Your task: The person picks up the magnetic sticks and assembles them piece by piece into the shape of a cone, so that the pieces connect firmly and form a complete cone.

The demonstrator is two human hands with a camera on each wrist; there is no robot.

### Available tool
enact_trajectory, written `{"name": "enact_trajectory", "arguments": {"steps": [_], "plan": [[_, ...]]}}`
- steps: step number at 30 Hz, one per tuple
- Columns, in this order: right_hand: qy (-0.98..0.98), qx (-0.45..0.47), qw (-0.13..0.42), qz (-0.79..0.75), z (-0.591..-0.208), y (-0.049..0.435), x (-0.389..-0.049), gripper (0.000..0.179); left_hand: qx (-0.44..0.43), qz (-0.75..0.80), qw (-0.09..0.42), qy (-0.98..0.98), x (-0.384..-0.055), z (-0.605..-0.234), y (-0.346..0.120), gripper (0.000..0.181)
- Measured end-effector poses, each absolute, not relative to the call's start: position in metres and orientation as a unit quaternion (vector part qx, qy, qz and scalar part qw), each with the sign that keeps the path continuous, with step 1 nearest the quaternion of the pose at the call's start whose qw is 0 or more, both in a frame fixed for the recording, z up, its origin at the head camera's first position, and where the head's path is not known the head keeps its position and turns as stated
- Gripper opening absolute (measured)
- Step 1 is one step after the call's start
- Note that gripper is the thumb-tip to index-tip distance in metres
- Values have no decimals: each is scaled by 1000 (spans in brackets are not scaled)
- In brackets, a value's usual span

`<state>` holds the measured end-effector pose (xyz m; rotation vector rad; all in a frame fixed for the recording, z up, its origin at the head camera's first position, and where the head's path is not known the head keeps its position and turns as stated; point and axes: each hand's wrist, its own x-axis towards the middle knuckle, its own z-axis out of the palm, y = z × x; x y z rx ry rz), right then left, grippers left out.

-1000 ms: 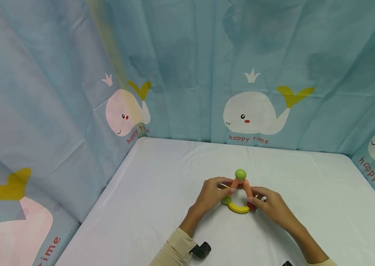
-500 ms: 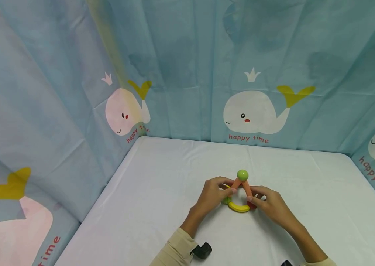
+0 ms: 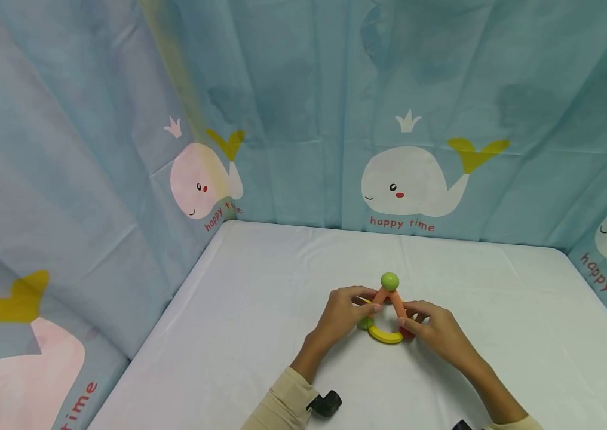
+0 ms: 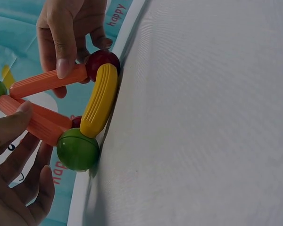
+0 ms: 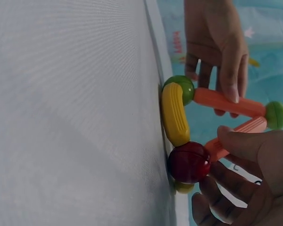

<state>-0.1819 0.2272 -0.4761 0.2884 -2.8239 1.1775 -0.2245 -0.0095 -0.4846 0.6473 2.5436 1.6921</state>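
Observation:
A small frame of toy rods and balls stands on the white table. My left hand (image 3: 340,313) pinches its left ribbed orange rod (image 4: 35,123) between thumb and fingers. On the other side, my right hand (image 3: 440,330) pinches the right orange rod (image 4: 49,82) the same way. Both rods lean together beneath a green ball (image 3: 389,281) at the top; a third orange rod slopes behind, partly hidden. Along the base, a curved yellow piece (image 3: 386,335) joins a green ball (image 4: 78,149) on the left to a dark red ball (image 5: 189,162) on the right. Another red ball (image 4: 76,122) shows behind.
White cloth covers the table (image 3: 260,286). Blue curtains (image 3: 293,107) printed with whales rise along its back and sides. A black wrist camera (image 3: 326,404) sits by the left sleeve.
The top green ball shifted slightly right, then back left. The right orange rod's upper end now sits closer under that ball. Both hands keep their grip almost in place.

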Motion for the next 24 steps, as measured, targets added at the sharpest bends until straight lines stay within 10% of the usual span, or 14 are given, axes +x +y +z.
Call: {"name": "enact_trajectory", "arguments": {"steps": [24], "plan": [[-920,91,37,380,-470,242,-179,39,228,521,2,823,-225,-484,-13,34]]}}
